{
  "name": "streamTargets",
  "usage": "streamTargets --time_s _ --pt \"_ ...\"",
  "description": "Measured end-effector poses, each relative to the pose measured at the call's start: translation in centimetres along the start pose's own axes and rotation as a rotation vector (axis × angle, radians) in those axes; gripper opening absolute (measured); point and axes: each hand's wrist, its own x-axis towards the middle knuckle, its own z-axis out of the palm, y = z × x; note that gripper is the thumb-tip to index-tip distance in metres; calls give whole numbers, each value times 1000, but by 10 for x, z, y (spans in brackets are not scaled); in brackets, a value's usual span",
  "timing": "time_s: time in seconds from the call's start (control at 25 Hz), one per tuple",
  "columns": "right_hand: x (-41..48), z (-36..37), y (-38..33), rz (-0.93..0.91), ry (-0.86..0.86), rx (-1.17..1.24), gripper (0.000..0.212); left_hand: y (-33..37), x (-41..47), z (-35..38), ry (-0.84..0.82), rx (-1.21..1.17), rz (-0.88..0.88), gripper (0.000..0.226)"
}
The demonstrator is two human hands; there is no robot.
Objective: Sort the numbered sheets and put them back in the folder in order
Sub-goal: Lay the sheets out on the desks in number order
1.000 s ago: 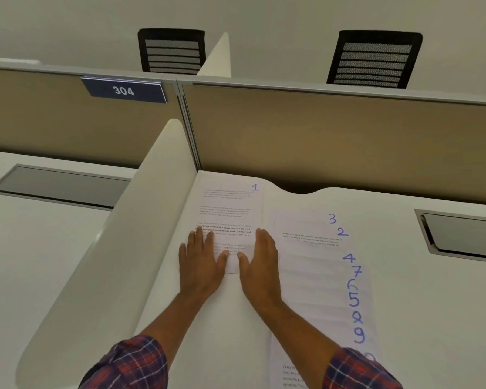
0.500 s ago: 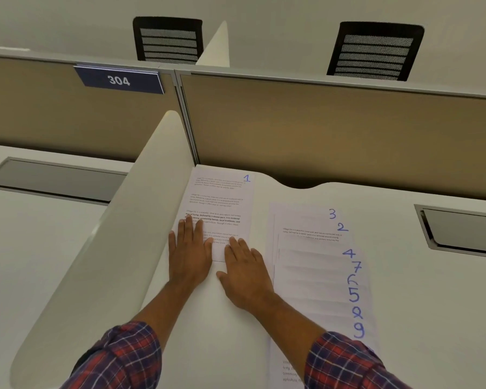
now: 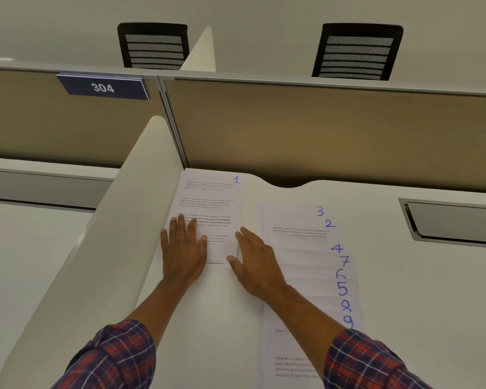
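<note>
Head view: white divider (image 3: 96, 248) flanks sheet 1 (image 3: 212, 203), tan partition (image 3: 320, 130) beyond.

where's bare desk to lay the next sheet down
Widest bare patch: between the fanned stack and the grey hatch. Also the desk just nearer than sheet 1. Crowded: the gap between sheet 1 and the stack, where the right hand lies.

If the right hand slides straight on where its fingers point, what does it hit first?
Most likely the right edge of sheet 1: the right hand points away and slightly left, its fingertips about at that edge.
</note>
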Motion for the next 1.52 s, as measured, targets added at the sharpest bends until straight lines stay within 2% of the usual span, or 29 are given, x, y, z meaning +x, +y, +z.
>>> streamTargets --time_s 0.12,0.2,0.32,0.4,0.52,0.72,0.88,1.04,1.24,1.36,1.52 --pt "-2 -25 39 132 78 56 63 29 2 -2 69 -76 63 69" --pt "-5 -41 71 230 190 112 58 56 -2 -2 71 -140 127 67" --pt "-10 -65 123 425 369 163 48 97 -14 7 5 -160 231 75" --pt "-14 -81 156 529 414 200 46 119 -24 17 -73 -116 304 88" --pt "-17 -94 190 584 360 200 45 139 -35 33 -149 -46 341 91" --pt "-8 -98 198 591 238 114 50 149 -47 47 -191 4 340 87" --pt "4 -99 199 702 283 260 28 147 -47 51 -175 -13 341 85" --pt "7 -105 199 687 277 389 26 146 -47 53 -162 -43 348 84" --pt "-2 -126 210 636 399 619 24 145 -49 55 -156 -8 344 85" --pt "-7 -153 215 589 577 595 17 147 -48 58 -151 -6 346 84" --pt "-11 -194 213 423 816 582 15 156 -49 59 -190 6 345 87"
